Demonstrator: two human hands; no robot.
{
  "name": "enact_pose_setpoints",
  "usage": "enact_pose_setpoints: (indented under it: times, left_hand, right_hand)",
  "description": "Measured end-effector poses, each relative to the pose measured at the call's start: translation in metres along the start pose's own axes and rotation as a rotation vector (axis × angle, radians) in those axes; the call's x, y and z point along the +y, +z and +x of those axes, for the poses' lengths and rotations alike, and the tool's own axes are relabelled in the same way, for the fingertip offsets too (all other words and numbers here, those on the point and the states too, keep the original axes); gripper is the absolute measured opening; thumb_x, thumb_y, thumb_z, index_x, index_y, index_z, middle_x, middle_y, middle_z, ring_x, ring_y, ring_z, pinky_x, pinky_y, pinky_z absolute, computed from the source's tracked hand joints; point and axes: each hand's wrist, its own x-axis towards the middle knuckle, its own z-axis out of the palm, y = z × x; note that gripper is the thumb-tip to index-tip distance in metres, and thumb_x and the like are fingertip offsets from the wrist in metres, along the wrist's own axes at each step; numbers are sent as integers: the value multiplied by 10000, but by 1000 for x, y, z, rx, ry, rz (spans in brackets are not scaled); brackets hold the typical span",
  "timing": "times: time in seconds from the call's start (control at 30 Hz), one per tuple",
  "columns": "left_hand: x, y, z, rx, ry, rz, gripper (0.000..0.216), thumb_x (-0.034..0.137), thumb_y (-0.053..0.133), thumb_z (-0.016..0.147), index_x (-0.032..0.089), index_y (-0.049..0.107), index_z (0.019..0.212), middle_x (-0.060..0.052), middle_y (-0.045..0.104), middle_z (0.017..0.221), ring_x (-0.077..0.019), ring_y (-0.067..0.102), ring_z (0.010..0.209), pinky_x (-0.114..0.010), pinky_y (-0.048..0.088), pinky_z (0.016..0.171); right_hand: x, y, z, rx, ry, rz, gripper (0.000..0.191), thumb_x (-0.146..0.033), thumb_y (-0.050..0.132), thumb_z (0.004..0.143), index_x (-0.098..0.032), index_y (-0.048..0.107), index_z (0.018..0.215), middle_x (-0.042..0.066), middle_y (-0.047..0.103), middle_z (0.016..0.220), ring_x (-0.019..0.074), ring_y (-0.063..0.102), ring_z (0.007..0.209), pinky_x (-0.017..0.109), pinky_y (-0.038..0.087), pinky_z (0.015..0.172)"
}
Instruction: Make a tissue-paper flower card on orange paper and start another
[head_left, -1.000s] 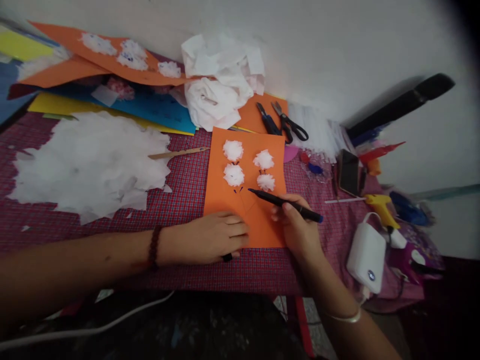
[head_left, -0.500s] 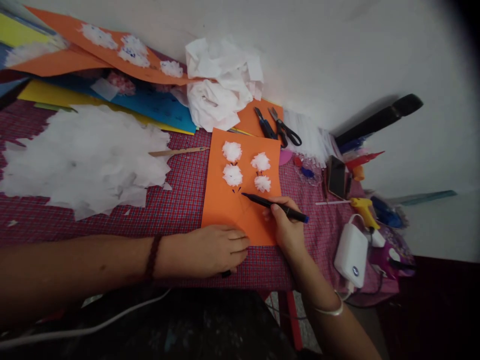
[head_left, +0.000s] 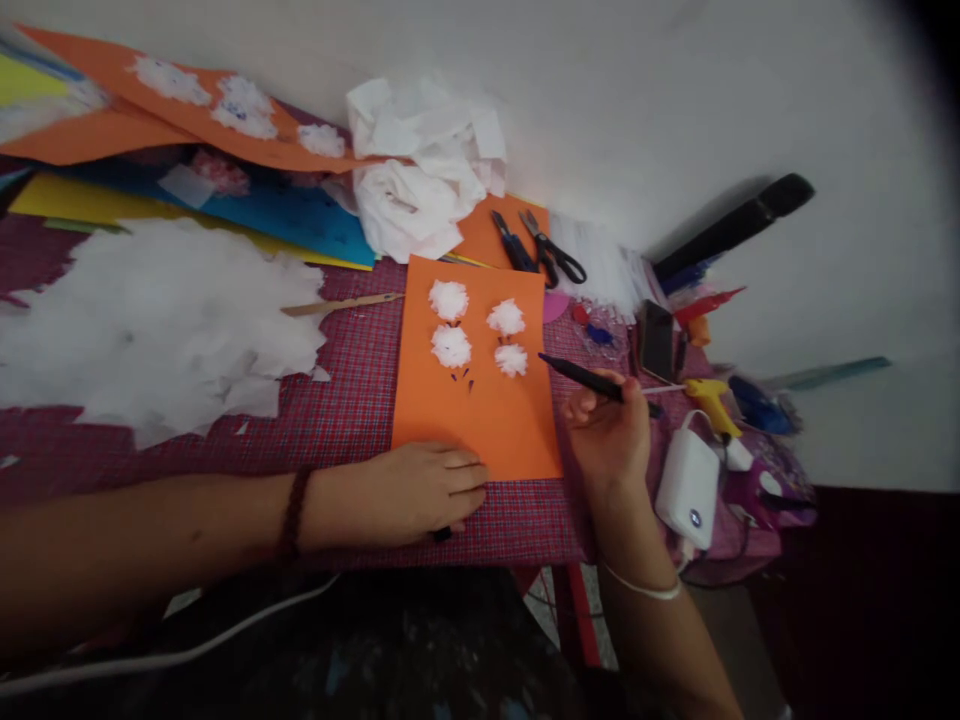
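Observation:
An orange card [head_left: 480, 410] lies on the red checked cloth with several white tissue puffs [head_left: 478, 325] stuck near its far end. My left hand [head_left: 420, 490] rests flat on the card's near left corner, fingers stretched out, with a small dark cap [head_left: 442, 535] under its fingertips. My right hand [head_left: 611, 440] is just off the card's right edge, closed on a black pen [head_left: 592, 380] whose tip points left and hovers beside the card.
Torn white tissue [head_left: 157, 330] covers the left of the table; crumpled tissue [head_left: 420, 180] and coloured sheets [head_left: 225, 130] lie at the back. Scissors [head_left: 551, 250], a wooden stick [head_left: 341, 303], a phone [head_left: 656, 340], a yellow glue gun [head_left: 709, 400] and a white charger [head_left: 686, 485] sit right.
My right hand has lifted the pen off the orange card and drawn it to the right, past the card's edge. The left hand stays on the card. The view shifted slightly.

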Motion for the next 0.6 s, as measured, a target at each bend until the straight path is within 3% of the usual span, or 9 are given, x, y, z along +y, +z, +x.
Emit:
enact_pose_setpoints:
  times: [0.13, 0.23, 0.3, 0.43, 0.6]
  left_hand:
    - [-1, 2, -1, -34, -53, -2, 261, 279, 584, 980, 148, 659, 1193, -86, 679, 1287, -237, 608, 1200, -367, 461, 1049]
    - [-2, 1, -2, -51, -42, 6, 273, 259, 533, 1001, 146, 661, 1214, -98, 670, 1315, -244, 615, 1199, -380, 470, 1045]
    - [-3, -1, -1, -62, -31, -5, 283, 248, 515, 1003, 148, 661, 1224, -106, 673, 1309, -240, 621, 1191, -379, 479, 1038]
    - [-4, 0, -2, -54, -27, -4, 288, 226, 491, 1005, 158, 663, 1226, -105, 681, 1295, -232, 629, 1182, -374, 491, 1032]
    - [-5, 3, -4, -65, -26, -2, 319, 218, 442, 1020, 164, 652, 1254, -103, 665, 1324, -228, 613, 1210, -382, 489, 1053]
  right_hand:
    - [-29, -42, 40, 239, -205, -79, 295, -530, 607, 831, -239, 580, 790, -90, 375, 471, 91, 400, 406, 230, 387, 447]
    - [-41, -78, 78, 528, -353, -168, 274, -481, 622, 804, -233, 515, 761, -96, 423, 497, 73, 407, 395, 204, 360, 400]
    - [-38, -95, 98, 654, -339, -215, 255, -426, 649, 788, -233, 482, 772, -95, 476, 523, 69, 448, 415, 184, 377, 396]
    - [-18, -98, 115, 671, -238, -261, 177, -325, 655, 770, -218, 520, 811, -73, 536, 512, 86, 483, 420, 195, 413, 400]
    - [3, -87, 116, 580, -277, -414, 121, -235, 608, 729, -188, 589, 838, -53, 570, 573, 112, 546, 511, 232, 453, 500]
